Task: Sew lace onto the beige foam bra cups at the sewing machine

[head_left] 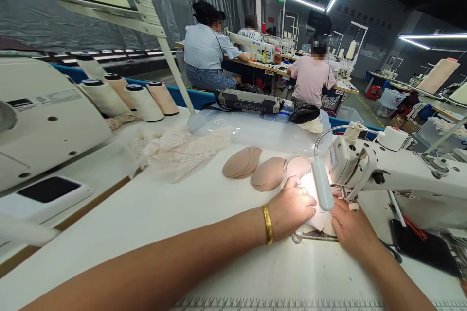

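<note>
My left hand (292, 206), with a gold bangle on the wrist, presses down on a pale pink fabric piece (319, 218) under the white sewing machine (394, 175). My right hand (352, 228) lies flat on the same piece, close to the needle area. A small lamp (321, 183) on a flexible neck lights the spot brightly and hides part of the fabric. Beige padded cups (268, 173) lie stacked just beyond my left hand. More of these cups (242, 162) sit to their left.
Lace fabric (175, 150) is heaped on the white table (153, 209). Thread cones (144, 102) stand at the back left beside another machine (40, 116). A clear plastic box (255, 129) lies behind the cups. Two people sit sewing at far tables.
</note>
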The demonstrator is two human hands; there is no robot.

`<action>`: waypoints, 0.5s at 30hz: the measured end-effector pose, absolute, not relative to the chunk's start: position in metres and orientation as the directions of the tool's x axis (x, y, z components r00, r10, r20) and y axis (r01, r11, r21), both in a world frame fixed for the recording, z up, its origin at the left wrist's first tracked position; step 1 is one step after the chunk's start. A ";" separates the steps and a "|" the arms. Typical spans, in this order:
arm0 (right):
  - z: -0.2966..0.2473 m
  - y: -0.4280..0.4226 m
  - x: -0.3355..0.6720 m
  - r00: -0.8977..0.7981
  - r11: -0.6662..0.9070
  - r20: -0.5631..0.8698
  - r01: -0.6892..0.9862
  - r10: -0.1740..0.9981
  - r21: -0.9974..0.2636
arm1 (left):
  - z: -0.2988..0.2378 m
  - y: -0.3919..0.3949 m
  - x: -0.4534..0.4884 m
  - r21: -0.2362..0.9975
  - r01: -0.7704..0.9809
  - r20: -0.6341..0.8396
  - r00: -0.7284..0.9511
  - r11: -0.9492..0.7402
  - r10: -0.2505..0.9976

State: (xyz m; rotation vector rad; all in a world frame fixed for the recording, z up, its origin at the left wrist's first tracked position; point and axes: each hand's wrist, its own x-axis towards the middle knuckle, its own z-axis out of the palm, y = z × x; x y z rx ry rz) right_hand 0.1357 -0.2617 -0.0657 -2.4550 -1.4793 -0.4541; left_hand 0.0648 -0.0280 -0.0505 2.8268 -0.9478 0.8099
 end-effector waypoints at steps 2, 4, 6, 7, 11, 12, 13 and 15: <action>-0.064 -0.263 0.134 0.438 -0.459 0.382 0.888 0.814 -0.041 | -0.050 -0.029 0.064 -0.096 -0.584 0.489 0.678 -0.806 -0.549; -0.062 -0.264 0.133 0.444 -0.472 0.410 0.881 0.797 -0.037 | -0.050 -0.029 0.063 -0.086 -0.586 0.483 0.683 -0.806 -0.548; -0.060 -0.265 0.131 0.451 -0.494 0.479 0.868 0.753 -0.040 | -0.050 -0.029 0.064 -0.093 -0.578 0.480 0.687 -0.811 -0.545; -0.060 -0.264 0.131 0.453 -0.504 0.517 0.862 0.726 -0.049 | -0.051 -0.028 0.065 -0.099 -0.573 0.475 0.691 -0.813 -0.545; -0.057 -0.261 0.133 0.460 -0.497 0.571 0.862 0.680 -0.103 | -0.052 -0.028 0.067 -0.112 -0.561 0.462 0.702 -0.820 -0.543; -0.056 -0.261 0.133 0.468 -0.497 0.566 0.860 0.678 -0.116 | -0.052 -0.028 0.068 -0.112 -0.562 0.462 0.701 -0.820 -0.543; -0.056 -0.260 0.134 0.478 -0.499 0.559 0.857 0.678 -0.127 | -0.052 -0.028 0.068 -0.113 -0.564 0.464 0.698 -0.818 -0.545; -0.056 -0.260 0.134 0.495 -0.503 0.546 0.851 0.675 -0.151 | -0.052 -0.028 0.067 -0.117 -0.571 0.465 0.692 -0.813 -0.552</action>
